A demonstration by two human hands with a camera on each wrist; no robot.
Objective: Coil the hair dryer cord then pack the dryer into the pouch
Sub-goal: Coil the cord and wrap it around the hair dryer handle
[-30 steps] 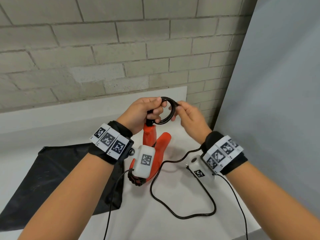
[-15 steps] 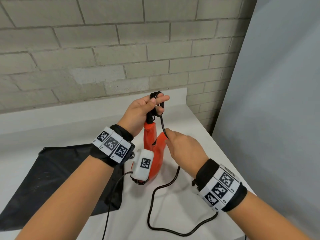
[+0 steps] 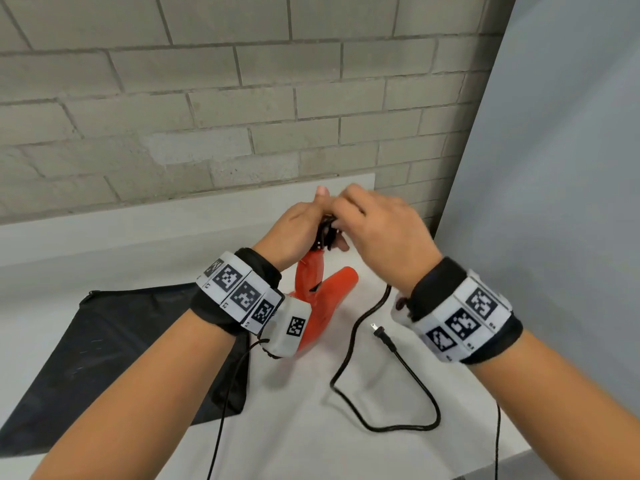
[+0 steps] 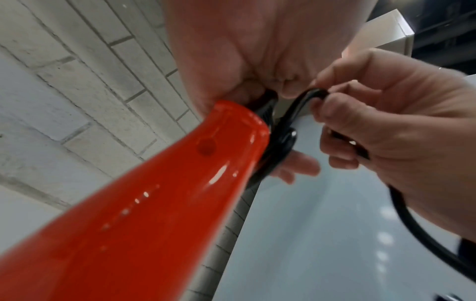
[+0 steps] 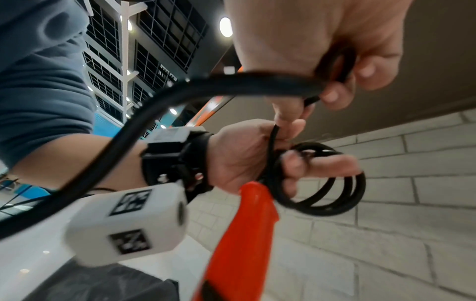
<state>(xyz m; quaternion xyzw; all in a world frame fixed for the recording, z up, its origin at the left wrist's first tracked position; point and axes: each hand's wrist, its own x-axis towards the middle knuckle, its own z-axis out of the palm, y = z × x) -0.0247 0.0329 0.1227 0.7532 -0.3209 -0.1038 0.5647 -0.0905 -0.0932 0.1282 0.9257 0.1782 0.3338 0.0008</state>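
Right hand (image 3: pixel 381 233), low on the cord (image 3: pixel 349 344) half a second ago, now pinches another loop up to the coil gripped by left hand (image 3: pixel 294 233) atop the dryer (image 3: pixel 322 299); plug end loose on worktop (image 3: pixel 294 427), pouch (image 3: pixel 114 344) waiting.

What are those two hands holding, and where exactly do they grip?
The left hand holds the coiled loops at the hair dryer handle's end; the right hand pinches the loose cord.
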